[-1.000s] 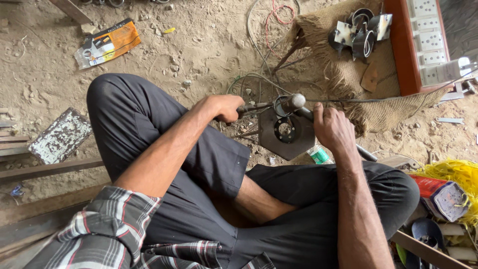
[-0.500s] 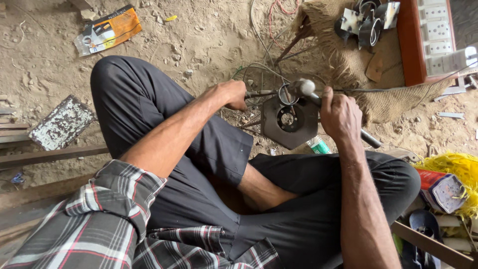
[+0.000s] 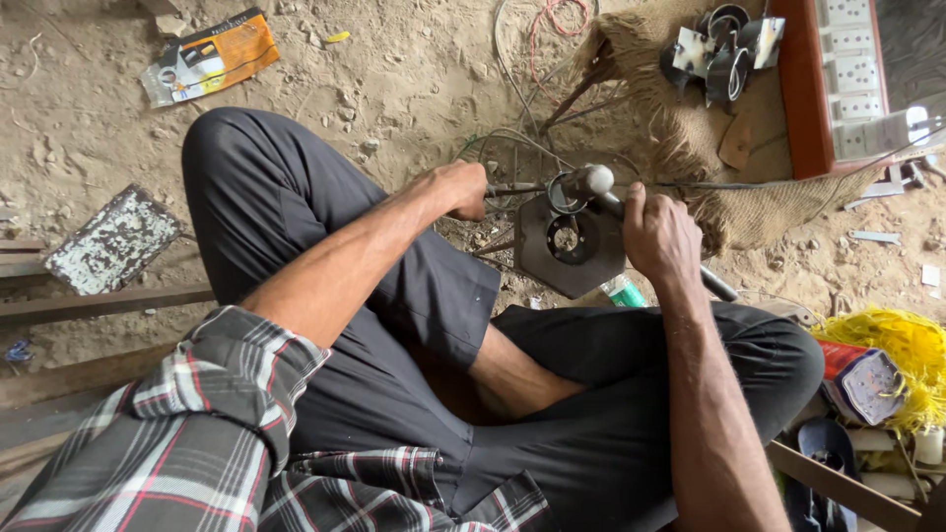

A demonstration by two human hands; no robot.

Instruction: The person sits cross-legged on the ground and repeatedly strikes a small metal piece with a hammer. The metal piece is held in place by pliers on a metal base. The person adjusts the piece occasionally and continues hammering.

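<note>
We sat cross-legged on a sandy dirt floor strewn with scrap. At the far left lay a speckled grey metal plate beside a wooden plank, and above them an orange-and-black printed card, all well apart from the work.

Our left hand was closed tight round the handle of a thin dark rod-like tool, whose tip reached to a small steel ring. The ring rested at the upper edge of a dark hexagonal metal plate with a round hole, which lay on the ground between our knees. Our right hand was wrapped round the shaft of a steel-headed hammer, its head touching or just over the ring.

We judged the step to be hammering the ring while the left tool steadied it; the next blow called for a firm left grip and a square strike.

To the right lay frayed brown burlap, a red-edged board of white sockets and yellow cord.
</note>
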